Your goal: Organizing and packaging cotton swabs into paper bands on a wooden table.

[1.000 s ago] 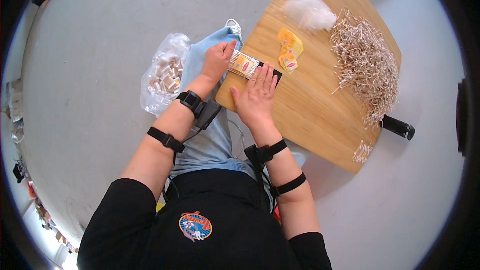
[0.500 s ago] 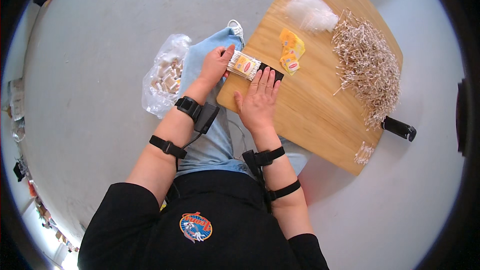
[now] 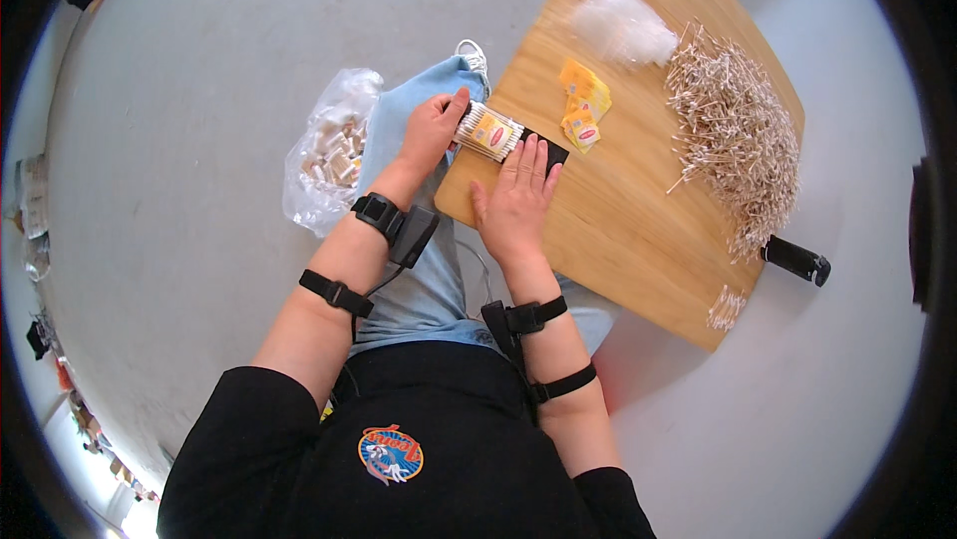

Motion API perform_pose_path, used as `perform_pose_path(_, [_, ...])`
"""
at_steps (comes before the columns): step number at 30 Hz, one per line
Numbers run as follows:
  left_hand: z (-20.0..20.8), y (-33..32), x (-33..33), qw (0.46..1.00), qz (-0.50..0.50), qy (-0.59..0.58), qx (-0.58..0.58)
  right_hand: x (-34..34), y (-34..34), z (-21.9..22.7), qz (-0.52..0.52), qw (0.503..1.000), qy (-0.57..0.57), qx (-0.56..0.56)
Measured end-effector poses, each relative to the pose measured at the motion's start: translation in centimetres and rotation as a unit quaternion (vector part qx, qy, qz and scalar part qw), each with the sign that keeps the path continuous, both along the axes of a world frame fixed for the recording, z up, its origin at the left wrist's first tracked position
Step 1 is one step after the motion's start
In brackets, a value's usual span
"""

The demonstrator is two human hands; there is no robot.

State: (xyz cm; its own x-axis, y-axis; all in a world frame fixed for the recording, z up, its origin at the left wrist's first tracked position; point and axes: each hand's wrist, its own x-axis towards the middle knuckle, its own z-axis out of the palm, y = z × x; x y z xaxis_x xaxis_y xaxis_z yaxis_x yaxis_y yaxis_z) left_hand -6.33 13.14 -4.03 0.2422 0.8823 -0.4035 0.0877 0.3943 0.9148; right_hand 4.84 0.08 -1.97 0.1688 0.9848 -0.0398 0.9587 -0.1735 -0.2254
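At the wooden table's left edge lies a clear pack of cotton swabs (image 3: 486,130) with a yellow and white card in it. My left hand (image 3: 433,130) grips the pack's left end, thumb on top and fingers partly hidden below the edge. A flat black piece (image 3: 552,154) lies at the pack's right end, partly covered. My right hand (image 3: 518,202) lies flat with fingers stretched over this black piece, fingertips at the pack's right end. Just beyond are several yellow cards (image 3: 582,105) in an overlapping heap.
On the table (image 3: 608,220), a large pile of loose cotton swabs (image 3: 733,130) fills the right side. Clear plastic bags (image 3: 626,25) lie at the back. A black cylinder (image 3: 796,260) juts past the right edge. Left of my leg, a clear bag (image 3: 334,145) holds several packs.
Almost nothing differs. The view has shifted very slightly; both hands keep their places on the pack and the black piece.
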Motion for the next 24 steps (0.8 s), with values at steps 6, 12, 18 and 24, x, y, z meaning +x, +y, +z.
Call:
perform_pose_path(6, [-1.7,1.4,0.0,0.996,0.033,-0.06,-0.062,1.6,0.9,-0.1,-0.021,0.996,0.022,0.079])
perform_pose_path(12, [-2.5,1.6,0.5,0.996,-0.017,-0.067,-0.051,2.2,2.3,0.0,-0.011,0.999,0.005,0.043])
perform_pose_path(18, [-2.7,1.4,0.8,0.993,0.01,-0.1,-0.058,2.0,2.4,0.3,-0.015,0.999,0.003,0.046])
perform_pose_path(24, [-2.3,1.6,0.5,0.982,-0.004,-0.163,-0.094,2.0,2.4,0.1,-0.021,0.999,0.008,0.049])
